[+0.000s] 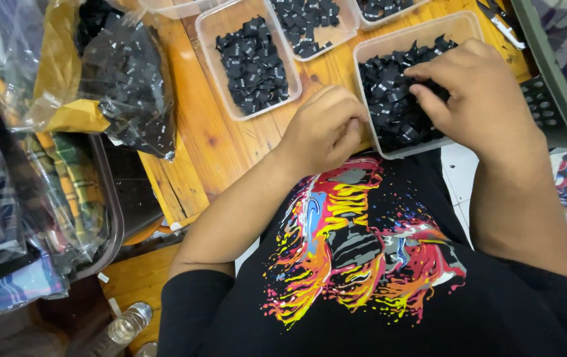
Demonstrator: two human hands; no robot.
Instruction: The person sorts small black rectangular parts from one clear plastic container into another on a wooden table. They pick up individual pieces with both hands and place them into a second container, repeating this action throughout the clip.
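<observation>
A clear plastic tray [370, 51] full of small black fabric labels [396, 106] stands at the near edge of a wooden table [197, 132]. My right hand [478, 92] reaches into this tray from the right, fingers curled down among the labels. My left hand [326, 129] rests in a loose fist on the tray's near left corner; whether it holds labels is hidden by the fingers. My black shirt with a colourful print fills the lower view.
Other clear trays of black labels [251, 63] [306, 23] stand further back. A plastic bag of black labels [128, 86] lies at left over bagged checked cloth [65, 192]. A dark green crate [561, 73] sits right, pliers [498, 23] beside it, bottles [124, 324] below.
</observation>
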